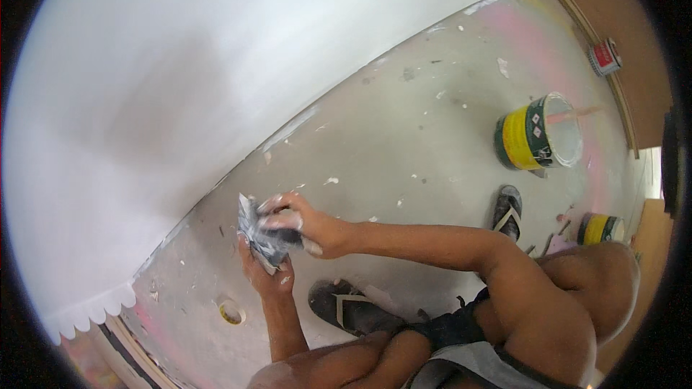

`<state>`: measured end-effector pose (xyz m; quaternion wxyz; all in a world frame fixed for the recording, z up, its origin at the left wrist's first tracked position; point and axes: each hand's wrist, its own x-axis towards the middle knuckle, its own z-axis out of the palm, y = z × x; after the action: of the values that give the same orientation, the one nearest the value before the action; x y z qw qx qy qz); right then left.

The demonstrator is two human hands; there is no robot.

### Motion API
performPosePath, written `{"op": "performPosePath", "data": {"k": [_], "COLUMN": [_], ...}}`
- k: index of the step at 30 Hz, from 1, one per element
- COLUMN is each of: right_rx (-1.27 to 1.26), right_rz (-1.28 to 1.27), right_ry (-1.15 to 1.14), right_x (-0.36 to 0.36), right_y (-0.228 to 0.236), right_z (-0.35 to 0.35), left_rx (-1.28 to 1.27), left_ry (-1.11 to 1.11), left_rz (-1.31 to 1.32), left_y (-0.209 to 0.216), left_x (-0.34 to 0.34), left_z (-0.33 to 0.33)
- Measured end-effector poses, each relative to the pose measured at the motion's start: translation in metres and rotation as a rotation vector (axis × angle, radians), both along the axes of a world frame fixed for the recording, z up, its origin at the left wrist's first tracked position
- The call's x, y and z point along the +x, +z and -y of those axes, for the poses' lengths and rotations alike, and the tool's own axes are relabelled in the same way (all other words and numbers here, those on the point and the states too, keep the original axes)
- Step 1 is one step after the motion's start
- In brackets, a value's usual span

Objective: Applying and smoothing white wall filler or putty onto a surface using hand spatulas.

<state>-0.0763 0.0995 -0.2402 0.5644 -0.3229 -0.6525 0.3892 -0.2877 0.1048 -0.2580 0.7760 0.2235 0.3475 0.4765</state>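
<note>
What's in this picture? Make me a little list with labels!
Place: splattered concrete floor beside a white wall
Left hand: holds a crumpled grey sheet from below
Right hand: dusted white, gripping the sheet from above
Buckets: open yellow-green bucket, second bucket near the knee
Footwear: two black sandals
Also: tape roll

White wall, paint-spattered concrete floor
</note>
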Motion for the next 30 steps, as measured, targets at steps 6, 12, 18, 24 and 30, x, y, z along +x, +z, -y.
{"op": "performPosePath", "data": {"k": [6,12,18,24,30], "right_rx": [-0.084,-0.126,-0.136,-0.144,-0.268], "right_rz": [0.380,-0.033,-0.089,-0.066,-0.050], "right_ry": [-0.358,-1.359,-1.479,-1.435,-1.260], "right_x": [0.137,0.329,0.348,0.205,0.093], "right_y": [-0.086,-0.063,-0.070,-0.074,-0.073], "right_z": [-0.013,-0.072,-0.105,-0.126,-0.125], "left_rx": [0.626,0.138,-0.020,-0.051,-0.109], "left_ry": [-0.373,-0.123,0.032,0.085,0.177], "left_rz": [-1.234,-0.279,-0.271,-0.373,-0.275], "left_y": [0.004,-0.001,0.008,0.005,-0.011], "left_x": [0.017,-0.001,0.004,-0.020,-0.024], "left_z": [0.012,0.023,0.036,0.041,0.045]}}
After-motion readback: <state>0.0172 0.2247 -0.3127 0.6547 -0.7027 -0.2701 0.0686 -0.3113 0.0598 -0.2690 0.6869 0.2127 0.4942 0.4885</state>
